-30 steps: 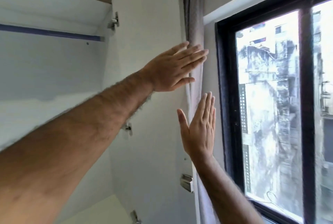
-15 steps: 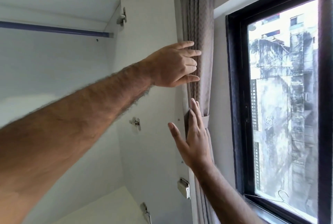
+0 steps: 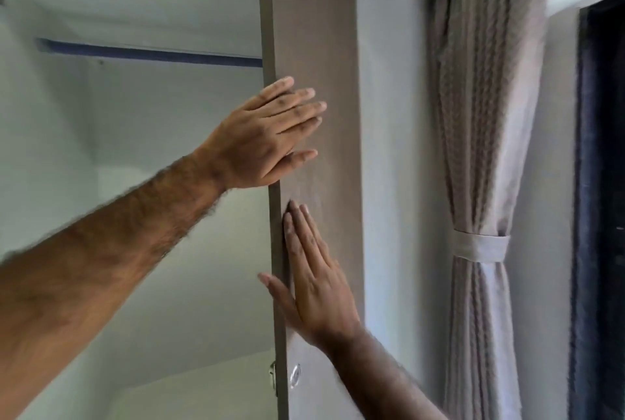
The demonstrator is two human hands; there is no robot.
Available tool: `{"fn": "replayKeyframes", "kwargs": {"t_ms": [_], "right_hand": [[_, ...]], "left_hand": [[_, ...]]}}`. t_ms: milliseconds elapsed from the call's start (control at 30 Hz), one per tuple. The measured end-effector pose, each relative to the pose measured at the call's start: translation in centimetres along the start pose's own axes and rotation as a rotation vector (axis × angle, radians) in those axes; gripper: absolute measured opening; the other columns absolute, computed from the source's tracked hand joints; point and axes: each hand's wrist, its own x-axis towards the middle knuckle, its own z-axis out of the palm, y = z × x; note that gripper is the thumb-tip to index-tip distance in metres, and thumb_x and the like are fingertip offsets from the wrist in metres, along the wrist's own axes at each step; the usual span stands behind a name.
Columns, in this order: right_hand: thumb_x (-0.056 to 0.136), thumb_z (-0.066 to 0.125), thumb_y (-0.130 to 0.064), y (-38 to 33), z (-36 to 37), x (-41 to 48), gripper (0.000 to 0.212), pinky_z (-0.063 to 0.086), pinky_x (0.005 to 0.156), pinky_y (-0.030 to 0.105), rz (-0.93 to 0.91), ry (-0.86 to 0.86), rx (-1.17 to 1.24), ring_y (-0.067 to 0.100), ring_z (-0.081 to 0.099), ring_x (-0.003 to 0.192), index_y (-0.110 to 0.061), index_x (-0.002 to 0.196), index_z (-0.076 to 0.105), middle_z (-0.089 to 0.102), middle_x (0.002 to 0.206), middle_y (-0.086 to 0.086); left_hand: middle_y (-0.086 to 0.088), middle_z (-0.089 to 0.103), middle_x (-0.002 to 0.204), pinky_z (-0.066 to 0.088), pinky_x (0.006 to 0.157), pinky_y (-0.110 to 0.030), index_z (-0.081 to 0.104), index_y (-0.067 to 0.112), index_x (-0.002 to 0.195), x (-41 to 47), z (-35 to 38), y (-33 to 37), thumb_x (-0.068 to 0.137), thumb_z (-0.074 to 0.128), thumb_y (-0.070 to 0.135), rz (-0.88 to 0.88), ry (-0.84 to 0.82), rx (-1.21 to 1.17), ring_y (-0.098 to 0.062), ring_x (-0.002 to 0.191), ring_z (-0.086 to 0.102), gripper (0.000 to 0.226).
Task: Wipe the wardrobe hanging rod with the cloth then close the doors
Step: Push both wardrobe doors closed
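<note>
The wardrobe's right door (image 3: 321, 31) is partly swung in, its grey-brown outer face towards me. My left hand (image 3: 263, 139) lies flat on that face, fingers spread over the door's edge. Below it my right hand (image 3: 318, 284) also presses flat against the door, thumb hooked around the edge. Inside the wardrobe the blue hanging rod (image 3: 152, 54) runs across the upper back, its right end hidden by the door. No cloth is in view.
A round lock (image 3: 295, 375) and a latch (image 3: 272, 377) sit low on the door. A tied-back grey curtain (image 3: 480, 183) hangs to the right, with a dark window frame (image 3: 595, 216) beyond it. The wardrobe's white interior (image 3: 135, 149) lies to the left.
The door has swung from fully open towards shut, so its outer face now shows. Both hands moved from its inner side and edge onto that face. The view panned left, off the window.
</note>
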Motion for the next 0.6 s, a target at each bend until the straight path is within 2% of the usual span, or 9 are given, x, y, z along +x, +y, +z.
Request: {"fn": "replayKeyframes", "kwargs": {"t_ms": [100,167,267,400,600], "right_hand": [[0.109,0.049,-0.042,-0.3,4.8,1.2,0.063,0.038,0.125,0.041,-0.092,0.023,-0.031,0.021,0.029,0.158,0.0,0.155,0.039,0.032,0.167,0.015],[0.109,0.05,-0.039,-0.6,8.2,2.0,0.062,0.04,0.123,0.041,-0.107,-0.033,-0.037,0.019,0.029,0.157,-0.003,0.157,0.036,0.031,0.168,0.012],[0.11,0.044,-0.042,-0.7,12.6,2.8,0.065,0.038,0.123,0.041,-0.035,-0.125,-0.072,0.019,0.027,0.158,-0.005,0.161,0.028,0.026,0.17,0.009],[0.111,0.038,-0.047,0.2,17.1,3.4,0.068,0.033,0.127,0.043,-0.002,-0.178,-0.122,0.018,0.018,0.16,-0.008,0.164,0.02,0.018,0.173,0.005],[0.112,0.035,-0.044,1.1,22.1,4.1,0.068,0.032,0.127,0.046,0.01,-0.191,-0.164,0.024,0.015,0.161,-0.005,0.164,0.014,0.013,0.174,0.011]], "left_hand": [[-0.02,0.047,0.158,0.027,0.127,-0.051,0.05,-0.002,0.149,-4.0,2.0,-1.4,0.111,0.035,0.041,-0.085,-0.139,0.081,-0.036,0.15,0.042,0.059],[-0.02,0.042,0.162,0.025,0.127,-0.051,0.044,-0.001,0.153,-6.8,3.9,-2.4,0.111,0.032,0.042,-0.124,-0.226,0.112,-0.036,0.152,0.038,0.061],[-0.018,0.026,0.17,0.021,0.129,-0.051,0.026,0.001,0.161,-10.4,7.3,-3.4,0.112,0.026,0.045,-0.151,-0.303,0.14,-0.034,0.159,0.023,0.066],[-0.016,0.014,0.173,0.02,0.129,-0.052,0.012,0.003,0.164,-13.3,12.1,-4.1,0.111,0.024,0.049,-0.2,-0.296,0.166,-0.032,0.161,0.014,0.07],[-0.013,0.01,0.174,0.017,0.129,-0.052,0.009,0.006,0.165,-15.4,17.4,-5.2,0.111,0.024,0.051,-0.231,-0.303,0.154,-0.03,0.162,0.01,0.072]]}}
